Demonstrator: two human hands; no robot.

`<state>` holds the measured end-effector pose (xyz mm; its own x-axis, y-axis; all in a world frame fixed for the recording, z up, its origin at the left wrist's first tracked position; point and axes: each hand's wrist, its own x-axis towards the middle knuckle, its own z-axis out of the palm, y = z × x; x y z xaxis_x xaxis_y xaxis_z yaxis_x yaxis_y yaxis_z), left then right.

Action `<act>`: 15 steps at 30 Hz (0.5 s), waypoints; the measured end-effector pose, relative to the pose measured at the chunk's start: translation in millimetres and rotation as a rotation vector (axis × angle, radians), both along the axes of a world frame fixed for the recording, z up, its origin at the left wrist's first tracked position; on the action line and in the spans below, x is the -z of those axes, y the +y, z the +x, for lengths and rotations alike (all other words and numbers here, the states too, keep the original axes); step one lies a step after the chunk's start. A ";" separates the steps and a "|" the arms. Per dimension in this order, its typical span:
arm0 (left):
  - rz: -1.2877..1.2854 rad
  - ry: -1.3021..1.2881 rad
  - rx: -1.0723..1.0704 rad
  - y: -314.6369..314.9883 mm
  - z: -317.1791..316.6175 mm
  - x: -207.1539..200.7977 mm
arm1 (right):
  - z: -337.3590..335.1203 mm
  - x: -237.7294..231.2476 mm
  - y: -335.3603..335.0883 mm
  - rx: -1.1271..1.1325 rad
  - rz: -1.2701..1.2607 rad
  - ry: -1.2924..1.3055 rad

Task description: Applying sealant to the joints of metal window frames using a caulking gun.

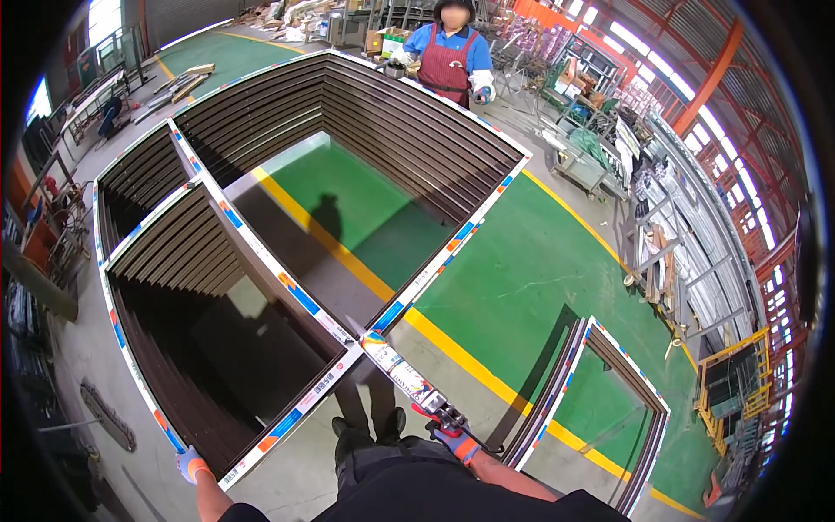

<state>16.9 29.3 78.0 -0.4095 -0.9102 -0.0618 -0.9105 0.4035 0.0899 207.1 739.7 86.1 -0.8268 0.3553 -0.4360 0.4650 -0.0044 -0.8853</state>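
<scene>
A tall stack of dark brown window frames (pixel 300 291), its top faces covered in printed white, blue and orange film, stands before me. Gloved in grey and orange, my left hand (pixel 189 465) grips the stack's near left corner. In my right hand (pixel 457 445), gloved alike, is the red handle of a caulking gun (pixel 400 376) loaded with a white, colourfully printed cartridge. The gun points away from me and to the left, its front end at the joint where the dividing bar meets the near rail. The nozzle tip is too small to make out clearly.
A smaller stack of frames (pixel 570 391) stands to my right. Beyond the big stack is a co-worker (pixel 448 61) in a maroon apron. Metal profiles (pixel 683 235) and a yellow rack (pixel 735 387) line the right side. A mop (pixel 109 416) lies at left.
</scene>
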 end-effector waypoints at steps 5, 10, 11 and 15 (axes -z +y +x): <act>-0.001 -0.009 0.014 -0.7 0.9 0.7 | 0.7 9.1 2.5 -0.038 0.106 -0.026; 0.018 -0.023 0.018 -3.8 1.1 3.9 | 1.9 13.9 3.4 -0.017 0.030 -0.033; 0.019 -0.030 0.015 -4.1 1.1 4.5 | 1.7 13.6 3.1 -0.003 0.024 -0.053; -0.004 -0.029 0.010 -3.4 0.7 4.6 | 0.6 6.6 2.9 -0.024 0.042 -0.048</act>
<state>17.6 25.9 73.4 -0.4171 -0.9062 -0.0697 -0.9084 0.4134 0.0617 207.7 742.6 79.5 -0.8139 0.3548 -0.4601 0.5061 0.0441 -0.8613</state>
